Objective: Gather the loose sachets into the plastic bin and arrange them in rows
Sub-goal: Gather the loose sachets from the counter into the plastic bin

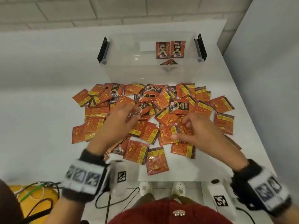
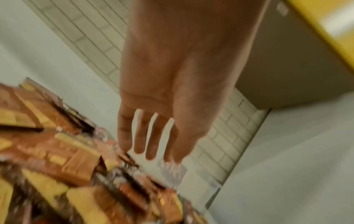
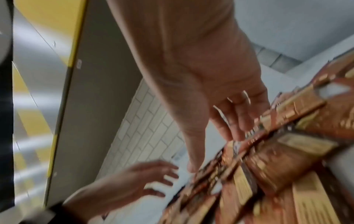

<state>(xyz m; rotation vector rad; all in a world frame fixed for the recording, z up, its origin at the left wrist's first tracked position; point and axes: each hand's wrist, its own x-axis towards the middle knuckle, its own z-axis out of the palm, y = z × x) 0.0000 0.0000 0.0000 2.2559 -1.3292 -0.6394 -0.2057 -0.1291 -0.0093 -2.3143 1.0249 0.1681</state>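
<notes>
Several orange-red sachets (image 1: 163,101) lie loose in a heap on the white table (image 1: 40,94), in front of the clear plastic bin (image 1: 126,75). Inside the bin two sachets (image 1: 163,50) stand side by side at the far wall, and a third (image 1: 169,62) lies tilted before them. My left hand (image 1: 134,113) hovers over the heap's middle with straight, spread fingers (image 2: 139,136) and holds nothing. My right hand (image 1: 181,130) reaches into the heap's near right part. Its fingertips (image 3: 239,128) and outstretched thumb touch sachets (image 3: 287,151) without a plain grip. Both wrist views are blurred.
The bin has black latches (image 1: 103,49) on both short sides. A brick wall (image 1: 97,10) runs behind the table and a white panel (image 1: 267,46) stands at the right. The table's near edge is by my wrists, with a yellow object and cables (image 1: 32,196) on the floor below.
</notes>
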